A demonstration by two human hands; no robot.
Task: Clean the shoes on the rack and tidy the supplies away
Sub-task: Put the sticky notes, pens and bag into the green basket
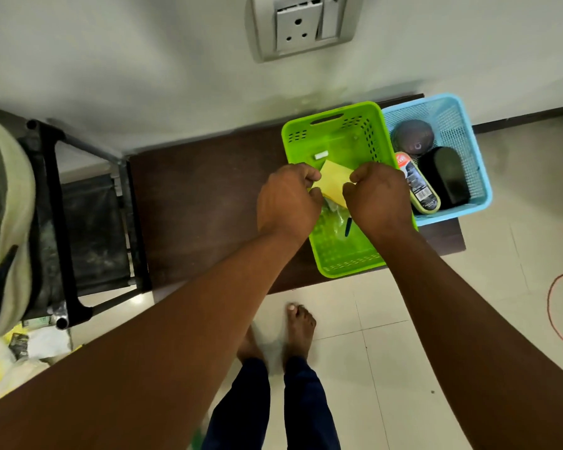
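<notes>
Dark brown tabletop (202,203) against a white wall, wall socket (301,26) above, pale tiled floor (387,352) below. We stand barefoot at its front edge. Green basket (348,258) sits on the tabletop, blue basket (468,131) touching its right side. Both our hands are over the green basket: left hand (286,203) and right hand (379,199) each curl their fingers onto a yellow cloth (333,181), one on each side, cloth stretched between them above the basket. In the green basket under the cloth: some clear wrapping and a small dark stick-like item, can't identify either; a small white piece (320,154) lies near the back. Blue basket holds a round dark tin (411,138), a polish tube (418,186) and a black brush (447,177). Black metal rack (56,196) stands left of the tabletop; one pale shoe (4,222) at the far left edge, partly cut off. Red cord (553,306) on the floor at right.
</notes>
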